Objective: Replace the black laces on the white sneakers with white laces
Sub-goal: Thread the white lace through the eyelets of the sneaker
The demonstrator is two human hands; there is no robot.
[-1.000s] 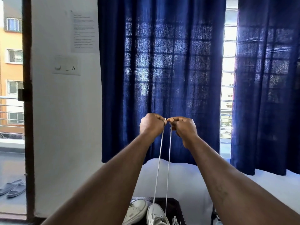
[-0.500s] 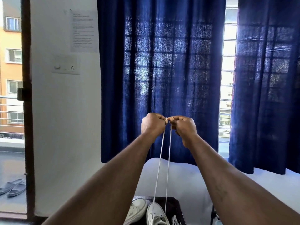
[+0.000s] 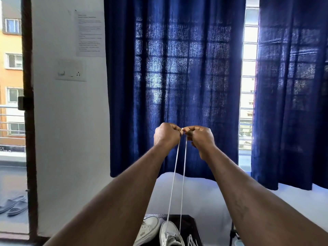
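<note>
Our left hand point(image 3: 166, 134) and right hand point(image 3: 202, 137) each pinch a white lace point(image 3: 173, 183) end, knuckles touching. Both strands run down to the sneaker point(image 3: 169, 234) at six o'clock.

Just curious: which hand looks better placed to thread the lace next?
Slightly the left hand: it pinches its lace straight above the laced sneaker; the right hand sits further aside.

White wall point(image 3: 71, 130), far side: one printed sheet point(image 3: 89, 32) fixed high, a switch plate point(image 3: 70, 70) with socket directly below it. To its right hang a wide blue curtain point(image 3: 174, 77) and a second blue curtain point(image 3: 291, 86), with a strip of barred window point(image 3: 248, 86) between them. Far left, a dark door frame point(image 3: 29, 121) borders a balcony with a metal railing point(image 3: 10, 121). Grey slippers point(image 3: 14, 205) lie on the balcony floor. An orange building point(image 3: 10, 68) stands beyond. White bedding point(image 3: 204, 196) lies below the curtains, with a dark table point(image 3: 191, 226) nearer.
</note>
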